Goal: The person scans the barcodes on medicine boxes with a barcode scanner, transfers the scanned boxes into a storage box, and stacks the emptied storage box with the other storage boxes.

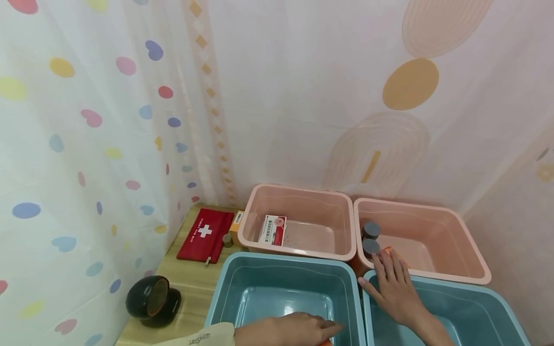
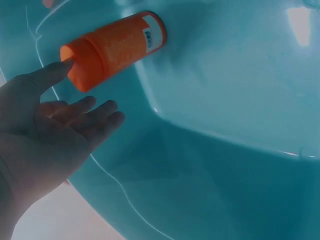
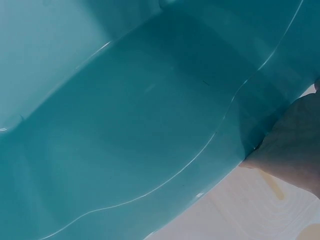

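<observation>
In the head view my left hand [image 1: 294,329] reaches into the left blue bin [image 1: 294,262]. The left wrist view shows an orange bottle [image 2: 122,45] with a white label lying on its side there. My left thumb tip is right at its cap, while the other fingers are loosely extended below. My right hand [image 1: 398,298] lies over the edge between the right blue bin [image 1: 463,283] and the right pink bin [image 1: 433,211]. Its straight fingers partly cover an orange item [image 1: 388,250] in the pink bin, beside two grey-topped containers [image 1: 371,230].
The left pink bin [image 1: 303,194] holds a white and red medicine box [image 1: 272,229]. To its left on the wooden table are a red first aid pouch [image 1: 203,235], a yellow-orange box [image 1: 236,226] and a small round container [image 1: 227,240]. Dark bowls [image 1: 149,298] stand nearer.
</observation>
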Demonstrator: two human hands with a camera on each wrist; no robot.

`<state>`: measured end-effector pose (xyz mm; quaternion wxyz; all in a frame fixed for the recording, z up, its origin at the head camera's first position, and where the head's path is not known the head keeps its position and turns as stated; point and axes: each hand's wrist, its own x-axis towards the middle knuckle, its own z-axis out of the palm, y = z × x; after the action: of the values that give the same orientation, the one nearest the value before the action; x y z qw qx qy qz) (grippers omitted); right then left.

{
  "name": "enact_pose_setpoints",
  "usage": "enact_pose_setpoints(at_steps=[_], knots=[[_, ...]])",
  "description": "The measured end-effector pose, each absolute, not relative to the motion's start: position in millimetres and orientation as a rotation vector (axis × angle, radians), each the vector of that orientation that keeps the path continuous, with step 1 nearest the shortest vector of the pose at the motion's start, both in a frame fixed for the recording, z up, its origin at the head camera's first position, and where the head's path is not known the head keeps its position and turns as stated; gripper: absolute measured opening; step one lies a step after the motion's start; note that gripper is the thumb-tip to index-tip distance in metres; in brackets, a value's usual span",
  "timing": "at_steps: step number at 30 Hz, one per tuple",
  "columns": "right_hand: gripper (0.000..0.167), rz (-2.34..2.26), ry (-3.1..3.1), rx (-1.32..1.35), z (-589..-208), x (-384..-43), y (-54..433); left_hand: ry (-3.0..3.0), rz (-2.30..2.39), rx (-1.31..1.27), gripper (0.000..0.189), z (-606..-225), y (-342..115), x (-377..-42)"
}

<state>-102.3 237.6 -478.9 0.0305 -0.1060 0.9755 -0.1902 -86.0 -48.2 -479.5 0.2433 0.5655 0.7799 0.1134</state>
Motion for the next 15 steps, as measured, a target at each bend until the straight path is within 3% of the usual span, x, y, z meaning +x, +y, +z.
enact_pose_setpoints(at_steps=[9, 15], knots=[[0.089, -0.570, 2.997, -0.314, -476.1, -101.2, 235.7, 1.875, 0.244, 1.918, 0.040, -472.1, -36.9, -83.2], [0.090, -0.569, 2.967, -0.302, -474.3, -102.0, 235.4, 1.721, 0.266, 1.905, 0.049, -472.3, -32.4, -86.6]])
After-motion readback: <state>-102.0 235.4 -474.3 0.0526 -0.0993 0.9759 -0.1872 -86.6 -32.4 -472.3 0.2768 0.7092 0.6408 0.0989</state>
